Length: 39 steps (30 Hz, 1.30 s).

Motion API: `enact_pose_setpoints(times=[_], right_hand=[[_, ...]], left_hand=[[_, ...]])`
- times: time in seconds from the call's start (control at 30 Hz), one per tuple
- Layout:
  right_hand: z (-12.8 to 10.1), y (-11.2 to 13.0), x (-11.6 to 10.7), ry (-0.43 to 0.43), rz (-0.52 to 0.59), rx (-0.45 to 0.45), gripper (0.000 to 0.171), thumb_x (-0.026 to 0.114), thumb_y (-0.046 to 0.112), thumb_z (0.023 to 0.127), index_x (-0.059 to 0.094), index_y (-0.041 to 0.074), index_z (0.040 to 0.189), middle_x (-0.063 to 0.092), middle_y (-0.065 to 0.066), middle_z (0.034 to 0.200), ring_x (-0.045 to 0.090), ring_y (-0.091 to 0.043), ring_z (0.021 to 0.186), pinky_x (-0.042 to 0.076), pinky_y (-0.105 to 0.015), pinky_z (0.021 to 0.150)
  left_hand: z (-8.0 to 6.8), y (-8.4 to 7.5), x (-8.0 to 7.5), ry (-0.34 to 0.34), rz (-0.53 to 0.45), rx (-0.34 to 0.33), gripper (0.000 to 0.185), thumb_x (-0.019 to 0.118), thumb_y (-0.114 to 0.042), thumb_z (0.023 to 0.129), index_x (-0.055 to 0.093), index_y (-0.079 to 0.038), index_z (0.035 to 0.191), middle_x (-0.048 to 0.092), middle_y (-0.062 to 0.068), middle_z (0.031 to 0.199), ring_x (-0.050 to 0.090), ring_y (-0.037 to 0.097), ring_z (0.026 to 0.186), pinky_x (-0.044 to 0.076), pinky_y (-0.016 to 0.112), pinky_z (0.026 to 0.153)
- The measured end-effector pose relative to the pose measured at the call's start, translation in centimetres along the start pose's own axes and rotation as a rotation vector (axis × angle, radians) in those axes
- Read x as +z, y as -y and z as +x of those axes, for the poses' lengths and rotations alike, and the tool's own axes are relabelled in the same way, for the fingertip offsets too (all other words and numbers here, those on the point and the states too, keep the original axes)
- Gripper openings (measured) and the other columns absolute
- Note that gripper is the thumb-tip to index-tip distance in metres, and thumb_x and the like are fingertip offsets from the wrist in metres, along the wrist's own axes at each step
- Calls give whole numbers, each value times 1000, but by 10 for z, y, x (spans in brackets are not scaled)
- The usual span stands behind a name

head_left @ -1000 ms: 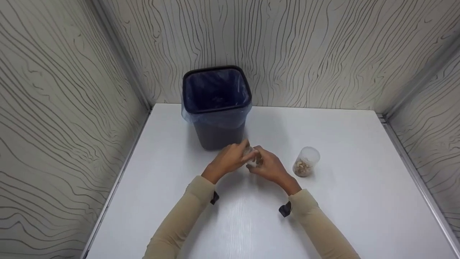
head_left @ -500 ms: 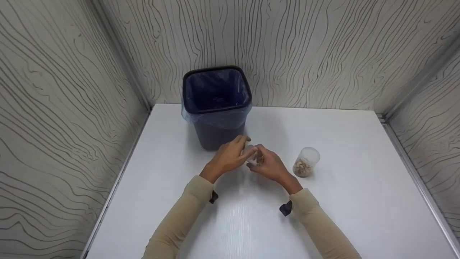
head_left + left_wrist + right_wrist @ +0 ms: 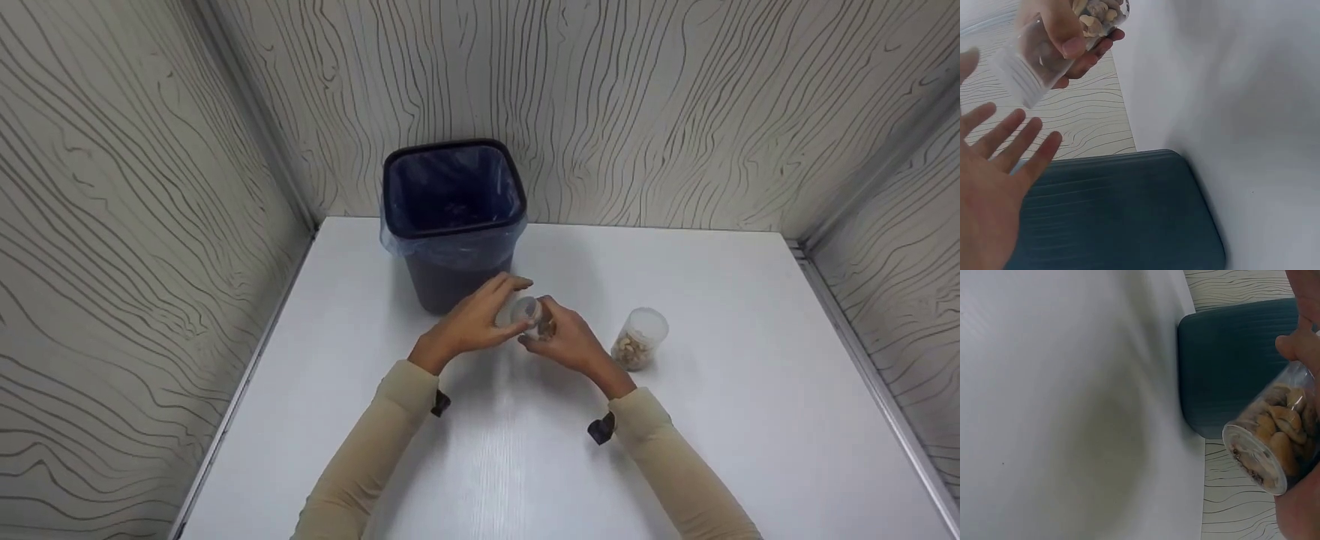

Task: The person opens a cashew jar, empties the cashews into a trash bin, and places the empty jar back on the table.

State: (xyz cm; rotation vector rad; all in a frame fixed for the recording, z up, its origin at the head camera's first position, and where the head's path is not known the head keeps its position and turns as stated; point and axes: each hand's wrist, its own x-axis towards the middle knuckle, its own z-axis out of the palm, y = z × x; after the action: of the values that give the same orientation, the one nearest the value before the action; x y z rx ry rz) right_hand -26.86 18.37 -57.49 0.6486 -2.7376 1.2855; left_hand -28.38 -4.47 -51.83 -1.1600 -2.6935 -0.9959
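Note:
My right hand (image 3: 571, 341) grips a small clear plastic jar (image 3: 1278, 430) around its side, tilted with its frosted, ridged top end (image 3: 1021, 76) towards my left hand. Cashew-like nuts fill the lower part of this jar, seen in both wrist views. Fingers spread and nearly straight, my left hand (image 3: 472, 324) reaches around the top end. In the left wrist view a gap shows between these fingertips (image 3: 1053, 143) and the jar. To the right of both hands, a second jar of nuts (image 3: 639, 339) with a whitish lid stands on the white table (image 3: 510, 457).
Just behind my hands stands a dark bin (image 3: 457, 277) lined with a bluish bag (image 3: 450, 180). Wood-patterned panels (image 3: 637, 112) rise at the back and both sides of the table.
My left hand has opened wider and shifted slightly up and away from the jar's top, which now shows more. The right hand still holds the jar in nearly the same place.

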Motion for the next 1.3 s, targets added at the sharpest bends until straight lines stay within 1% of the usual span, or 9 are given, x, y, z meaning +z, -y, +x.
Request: enact_pose_setpoints(times=[0.1, 0.2, 0.3, 0.47, 0.53, 0.63, 0.83, 1.07, 1.3], right_hand=[[0, 0, -2, 5, 3, -7, 58, 88, 26, 89, 61, 9, 137, 75, -11, 121, 69, -21, 100, 58, -44, 86], [0, -1, -3, 12, 0, -12, 63, 87, 26, 89, 59, 8, 142, 75, -11, 122, 67, -19, 97, 57, -40, 83], [0, -1, -4, 24, 1, -8, 63, 87, 25, 90, 58, 10, 143, 74, -9, 120, 65, -19, 94, 56, -37, 79], [0, -1, -5, 44, 28, -2, 56, 86, 28, 91, 60, 11, 138, 74, -7, 116, 68, -18, 94, 56, -36, 78], [0, -1, -5, 47, 35, -3, 55, 86, 29, 92, 60, 10, 136, 74, -6, 114, 69, -19, 94, 56, -37, 79], [-1, -2, -5, 45, 23, -4, 53, 87, 31, 91, 61, 14, 134, 73, -3, 110, 68, -18, 92, 56, -36, 78], [-1, -4, -4, 34, -1, -12, 52, 87, 31, 90, 61, 18, 133, 73, -3, 110, 66, -16, 91, 54, -36, 78], [-3, -2, -5, 28, 1, 1, 57, 88, 29, 89, 62, 17, 138, 74, -3, 113, 65, -18, 92, 53, -38, 80], [-3, -1, -5, 23, -15, 10, 60, 89, 29, 88, 62, 15, 139, 74, -6, 116, 67, -20, 99, 56, -43, 86]], left_hand=[[1, 2, -1, 1, -9, 114, 62, 76, -23, 97, 52, -13, 154, 51, 7, 153, 51, 23, 142, 50, 41, 118], [1, 3, -2, 16, -25, 185, 66, 75, -5, 89, 56, -12, 151, 49, 11, 155, 50, 26, 144, 48, 42, 119], [0, 3, -3, 35, -40, 201, 67, 70, 5, 85, 60, -14, 149, 49, 11, 157, 48, 27, 147, 47, 43, 121], [-1, 1, -3, 38, -57, 194, 67, 63, 15, 83, 67, -17, 142, 52, 10, 155, 50, 26, 146, 47, 43, 121], [-1, 0, -3, 32, -61, 196, 65, 62, 16, 83, 69, -16, 139, 55, 10, 152, 51, 25, 145, 48, 42, 120], [-1, 1, -3, 24, -60, 202, 63, 63, 17, 82, 70, -15, 136, 57, 10, 149, 53, 25, 143, 48, 40, 120], [0, 2, -2, 21, -54, 210, 61, 66, 15, 83, 71, -15, 136, 60, 10, 145, 55, 25, 139, 49, 39, 118], [0, 2, -1, 18, -45, 183, 51, 74, 0, 90, 69, -14, 139, 61, 10, 140, 59, 26, 129, 55, 39, 109], [1, 2, 0, 23, -64, 113, 47, 77, -15, 95, 67, -12, 141, 62, 12, 131, 64, 24, 113, 62, 36, 94]])
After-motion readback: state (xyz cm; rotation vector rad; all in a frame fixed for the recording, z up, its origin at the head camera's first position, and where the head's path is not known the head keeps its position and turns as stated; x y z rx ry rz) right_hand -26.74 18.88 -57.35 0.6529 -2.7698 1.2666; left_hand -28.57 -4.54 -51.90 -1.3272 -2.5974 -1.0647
